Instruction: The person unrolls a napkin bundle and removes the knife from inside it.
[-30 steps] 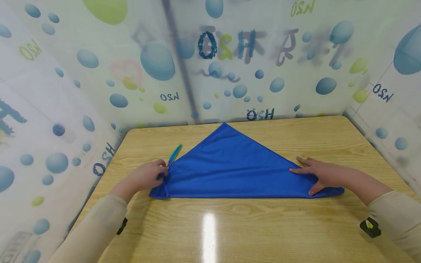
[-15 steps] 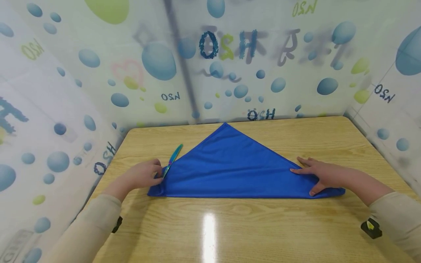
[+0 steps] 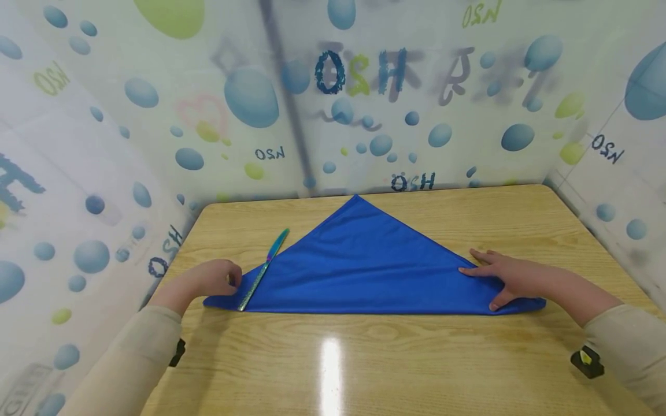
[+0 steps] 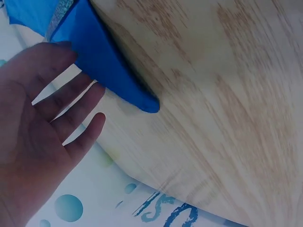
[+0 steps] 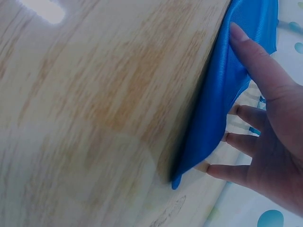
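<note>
A blue cloth (image 3: 359,271) lies on the wooden table in a wide triangle, its peak toward the wall. Across its left part rests an iridescent table knife (image 3: 260,274), blade pointing away; only a bit of its patterned handle (image 4: 59,14) shows in the left wrist view. My left hand (image 3: 215,278) is at the cloth's left corner, left of the knife. In the left wrist view its fingers are loosely extended and the thumb is against the cloth's edge. My right hand (image 3: 512,278) rests spread on the cloth's right end, thumb on the near edge.
The wooden table (image 3: 395,364) extends in front of the cloth and to both sides. Behind it stands a wall (image 3: 312,144) covered in bubble-patterned sheeting, which also hangs at left and right.
My left hand has moved left, and the cloth's gathered left corner now lies spread out. The knife's whole handle has come into sight on the cloth. My right hand stays still.
</note>
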A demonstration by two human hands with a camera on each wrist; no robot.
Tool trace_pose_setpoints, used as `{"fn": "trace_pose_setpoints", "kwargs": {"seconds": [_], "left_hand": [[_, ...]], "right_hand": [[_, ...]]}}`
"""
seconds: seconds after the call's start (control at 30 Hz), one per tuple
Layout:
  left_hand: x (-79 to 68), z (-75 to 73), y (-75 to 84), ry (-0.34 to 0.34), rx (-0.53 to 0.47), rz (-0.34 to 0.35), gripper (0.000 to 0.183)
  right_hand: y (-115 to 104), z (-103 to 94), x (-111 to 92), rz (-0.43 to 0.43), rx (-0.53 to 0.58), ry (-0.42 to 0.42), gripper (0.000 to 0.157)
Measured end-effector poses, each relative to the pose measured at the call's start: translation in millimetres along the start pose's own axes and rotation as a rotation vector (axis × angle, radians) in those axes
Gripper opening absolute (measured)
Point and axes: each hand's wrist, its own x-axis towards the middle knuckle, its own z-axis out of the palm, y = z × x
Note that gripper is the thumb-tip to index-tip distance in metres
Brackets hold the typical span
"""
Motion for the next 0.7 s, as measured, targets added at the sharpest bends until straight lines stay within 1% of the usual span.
{"fn": "trace_pose_setpoints", "kwargs": {"seconds": [0.13, 0.37, 0.47, 0.63, 0.7], "left_hand": [[1.0, 2.9, -5.5, 0.004, 0.002, 0.031, 0.013], [2.4, 6.5, -10.4, 0.003, 0.003, 0.03, 0.017], [2.0, 4.9, -8.8, 0.014, 0.03, 0.025, 0.018], [5.5, 0.4, -2.1, 0.054, 0.071, -0.025, 0.021], [8.2, -1.3, 2.0, 0.059, 0.055, -0.021, 0.024]], "right_hand": [[0.7, 0.6, 0.4, 0.003, -0.008, -0.001, 0.086], [1.0, 0.8, 0.2, 0.006, 0.0, -0.004, 0.086], [0.7, 0.5, -0.3, 0.004, 0.0, -0.004, 0.086], [0.5, 0.2, -0.5, 0.0, -0.011, 0.004, 0.086], [0.7, 0.2, -0.3, -0.002, -0.01, 0.005, 0.086]]}}
